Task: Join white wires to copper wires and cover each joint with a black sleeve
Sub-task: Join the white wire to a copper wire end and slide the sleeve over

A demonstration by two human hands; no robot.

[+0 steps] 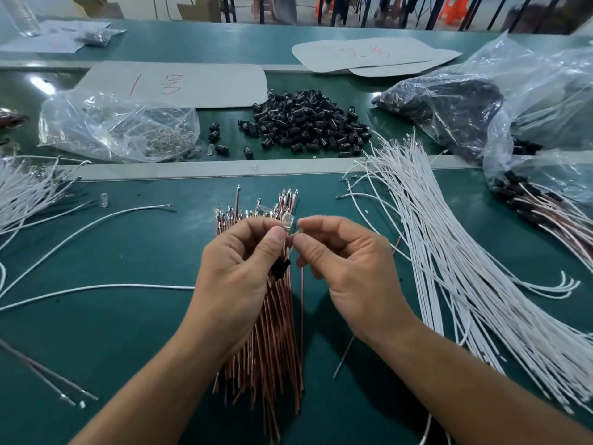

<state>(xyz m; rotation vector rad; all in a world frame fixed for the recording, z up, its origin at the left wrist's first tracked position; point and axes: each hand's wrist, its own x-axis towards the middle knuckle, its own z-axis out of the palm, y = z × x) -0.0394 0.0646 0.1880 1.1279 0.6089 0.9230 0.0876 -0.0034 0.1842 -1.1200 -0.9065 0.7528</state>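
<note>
My left hand and my right hand meet above a bundle of copper wires lying on the green table. The thumb and fingers of my left hand pinch a small clear plastic piece, and a black sleeve sits lower in that palm. My right hand pinches the other end of the clear piece, where a thin copper wire hangs down. A big fan of white wires lies to the right. A heap of loose black sleeves sits beyond the metal rail.
A clear bag of small clear parts lies at the back left. Plastic bags with black sleeves and finished wires fill the right side. More white wires spread at the left, and grey cards marked in red lie behind.
</note>
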